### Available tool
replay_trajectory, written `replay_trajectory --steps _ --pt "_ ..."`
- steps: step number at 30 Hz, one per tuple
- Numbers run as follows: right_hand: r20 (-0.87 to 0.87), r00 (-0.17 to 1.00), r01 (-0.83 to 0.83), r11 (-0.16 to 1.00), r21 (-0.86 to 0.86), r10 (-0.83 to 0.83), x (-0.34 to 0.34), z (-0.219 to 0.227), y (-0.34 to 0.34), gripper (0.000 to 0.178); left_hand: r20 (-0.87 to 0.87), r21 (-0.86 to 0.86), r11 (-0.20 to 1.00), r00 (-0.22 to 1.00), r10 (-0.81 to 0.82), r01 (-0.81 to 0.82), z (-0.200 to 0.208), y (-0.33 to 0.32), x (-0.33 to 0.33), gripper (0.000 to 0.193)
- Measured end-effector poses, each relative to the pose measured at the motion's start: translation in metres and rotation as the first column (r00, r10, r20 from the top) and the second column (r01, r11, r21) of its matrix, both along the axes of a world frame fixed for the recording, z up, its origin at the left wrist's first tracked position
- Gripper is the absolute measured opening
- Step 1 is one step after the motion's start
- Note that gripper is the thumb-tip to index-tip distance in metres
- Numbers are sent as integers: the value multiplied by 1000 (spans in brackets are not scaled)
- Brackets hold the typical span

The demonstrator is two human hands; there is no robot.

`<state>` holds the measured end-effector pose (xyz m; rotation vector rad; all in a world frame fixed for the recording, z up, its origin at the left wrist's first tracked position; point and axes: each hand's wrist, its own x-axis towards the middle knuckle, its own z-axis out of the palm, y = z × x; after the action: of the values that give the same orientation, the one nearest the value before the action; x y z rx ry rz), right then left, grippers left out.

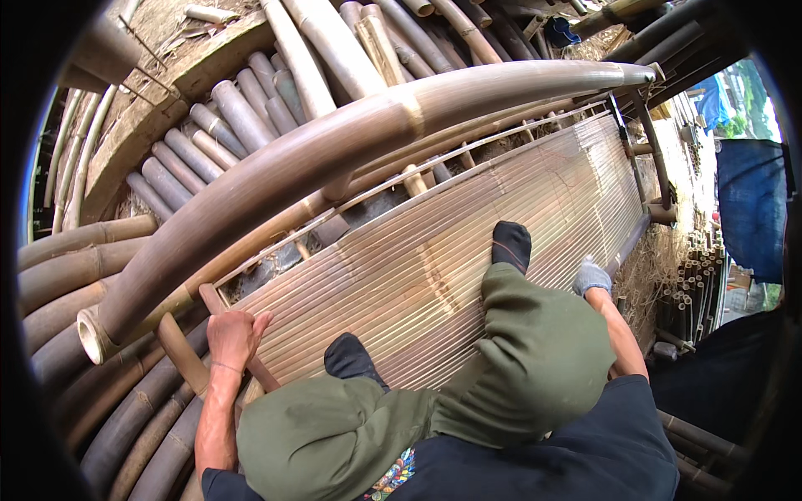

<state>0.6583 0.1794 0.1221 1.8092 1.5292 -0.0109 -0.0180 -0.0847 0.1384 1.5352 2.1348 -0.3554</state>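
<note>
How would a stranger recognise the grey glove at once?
Find the wide slatted bamboo panel under two black socks. Just right of the farther sock, on the right hand, is the glove. It is pale grey, unlike the dark socks and the bare left hand.

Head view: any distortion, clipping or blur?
Head view throughout: thick bamboo pole looks bowed, likely at least partly fisheye; corners black; sunlit background above the blue cloth washed out, area below it very dark; slatted seat and left hand look reasonably sharp.
</note>
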Motion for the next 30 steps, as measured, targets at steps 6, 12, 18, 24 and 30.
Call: replay_trajectory --steps 6,12,18,24,30 --pt "-417 376 -595 560 576 828 -168 -18 123 18 398 166 949 863 -312 267 56 127 63 31" --pt "-438 37 -768 306 562 898 -186 -67 174 10 400 245 788 681 -613 565 30 257 173 23" --pt "-434 13 -858 233 458 901 -200 -76 187 15 392 324 900 825 -408 291 -56 334 258 25" --pt "-889 170 -728 662 178 425 -175 -83 169 22 242 573 799 894 -376 181 -97 349 335 33" --pt "-720 105 -337 657 -675 -686 -128 86 163 36 282 718 693 938 -202 -66 -105 362 357 11"
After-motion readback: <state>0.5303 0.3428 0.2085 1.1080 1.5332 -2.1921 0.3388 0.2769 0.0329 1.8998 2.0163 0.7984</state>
